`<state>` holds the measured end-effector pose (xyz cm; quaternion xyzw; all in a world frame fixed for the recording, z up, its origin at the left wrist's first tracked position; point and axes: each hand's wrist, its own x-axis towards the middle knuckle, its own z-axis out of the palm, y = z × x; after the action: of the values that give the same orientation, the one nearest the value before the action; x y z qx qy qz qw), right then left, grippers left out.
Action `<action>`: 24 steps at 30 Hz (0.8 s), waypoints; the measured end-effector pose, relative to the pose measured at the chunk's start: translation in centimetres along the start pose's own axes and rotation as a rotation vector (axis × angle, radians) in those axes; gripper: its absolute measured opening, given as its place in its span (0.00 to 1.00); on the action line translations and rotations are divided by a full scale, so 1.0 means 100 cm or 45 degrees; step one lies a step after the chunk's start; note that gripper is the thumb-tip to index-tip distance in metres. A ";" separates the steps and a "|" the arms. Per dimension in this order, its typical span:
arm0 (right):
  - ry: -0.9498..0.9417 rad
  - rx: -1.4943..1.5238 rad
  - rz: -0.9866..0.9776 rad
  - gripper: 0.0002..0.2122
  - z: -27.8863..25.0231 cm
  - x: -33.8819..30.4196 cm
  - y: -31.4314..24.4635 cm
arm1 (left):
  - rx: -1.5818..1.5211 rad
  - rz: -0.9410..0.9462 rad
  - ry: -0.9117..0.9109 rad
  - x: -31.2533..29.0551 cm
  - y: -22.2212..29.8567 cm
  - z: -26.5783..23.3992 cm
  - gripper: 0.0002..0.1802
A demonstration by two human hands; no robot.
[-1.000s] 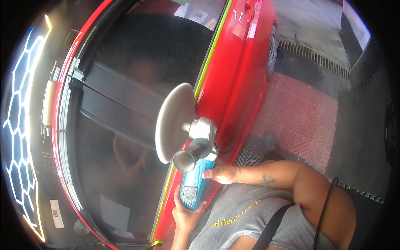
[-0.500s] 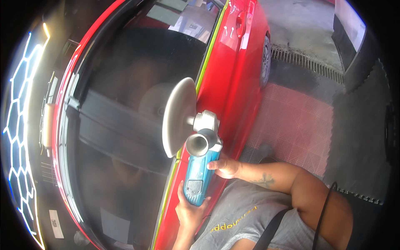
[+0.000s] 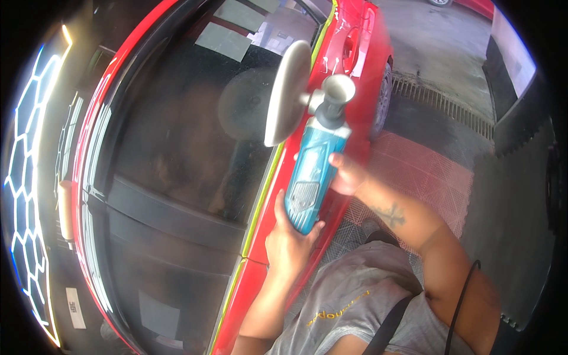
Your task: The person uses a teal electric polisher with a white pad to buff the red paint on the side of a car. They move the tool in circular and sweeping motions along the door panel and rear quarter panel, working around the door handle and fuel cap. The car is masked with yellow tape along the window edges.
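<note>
A blue and silver car polisher is held in both my hands, over the side of a red car. My left hand is closed round the rear end of its body. My right hand grips the body farther forward, with the thumb on top and the other fingers mostly hidden beneath. The white disc pad stands on edge, facing the dark side window, where its round reflection shows. Whether the pad touches the glass I cannot tell. Yellow-green masking tape runs along the window's lower edge.
A black cord hangs by my right upper arm. Underfoot lie red floor tiles, with a drain grate beyond. Another red car shows at the far right. Hexagonal lights glow at left.
Both hands have carried the polisher forward and to the right along the car. It has rolled, so the front grey round part now sits higher. The view has shifted a little.
</note>
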<state>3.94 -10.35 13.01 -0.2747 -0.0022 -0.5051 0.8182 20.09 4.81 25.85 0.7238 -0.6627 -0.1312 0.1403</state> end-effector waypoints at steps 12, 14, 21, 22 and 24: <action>-0.013 -0.011 0.097 0.45 0.023 -0.033 0.061 | -0.047 -0.177 -0.095 -0.054 -0.044 -0.006 0.65; -0.016 0.074 0.155 0.44 0.041 -0.047 0.087 | -0.042 -0.209 -0.104 -0.077 -0.065 -0.011 0.66; -0.053 0.176 0.346 0.43 0.100 -0.089 0.177 | 0.036 -0.229 -0.102 -0.172 -0.141 -0.038 0.66; -0.045 0.173 0.347 0.42 0.107 -0.095 0.188 | 0.023 -0.260 -0.113 -0.181 -0.149 -0.040 0.67; -0.034 0.170 0.350 0.42 0.121 -0.106 0.209 | 0.001 -0.324 -0.129 -0.200 -0.163 -0.047 0.67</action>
<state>19.34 10.93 10.92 -0.2242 -0.0090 -0.3835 0.8959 35.15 26.19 24.10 0.7946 -0.5716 -0.1842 0.0886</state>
